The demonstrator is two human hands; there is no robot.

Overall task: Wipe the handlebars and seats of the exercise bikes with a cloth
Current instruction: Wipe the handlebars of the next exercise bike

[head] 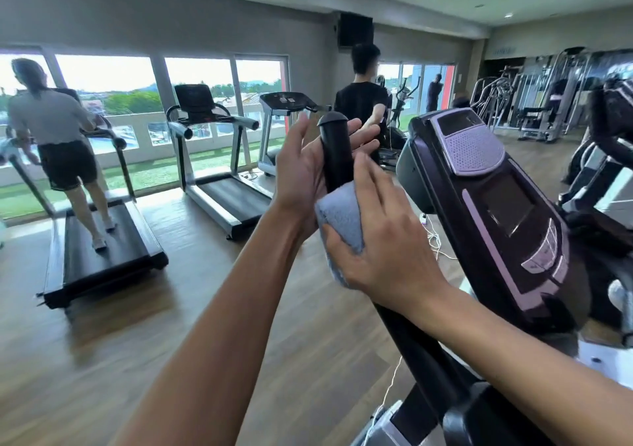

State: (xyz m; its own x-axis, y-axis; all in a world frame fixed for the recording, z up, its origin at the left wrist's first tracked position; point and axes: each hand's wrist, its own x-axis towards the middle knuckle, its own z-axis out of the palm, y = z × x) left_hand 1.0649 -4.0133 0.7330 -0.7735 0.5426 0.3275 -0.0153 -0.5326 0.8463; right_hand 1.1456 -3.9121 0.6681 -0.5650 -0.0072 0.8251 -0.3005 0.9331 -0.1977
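Cloth (342, 219), pale blue and folded, sits wrapped around the black upright handlebar (337, 152) at centre frame, just below its rounded cap. Your right hand (383, 240) grips the cloth against the bar, fingers curled over it. Your left hand (308, 168) lies behind the bar with fingers straight and spread, palm touching it. The machine's console (493, 202) fills the right of the frame; treadmills (212, 157) stand upper left.

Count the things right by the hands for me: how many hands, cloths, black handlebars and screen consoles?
Hands: 2, left hand and right hand
Cloths: 1, blue cloth
Handlebars: 1, black handlebar
Consoles: 1, console
Total: 5
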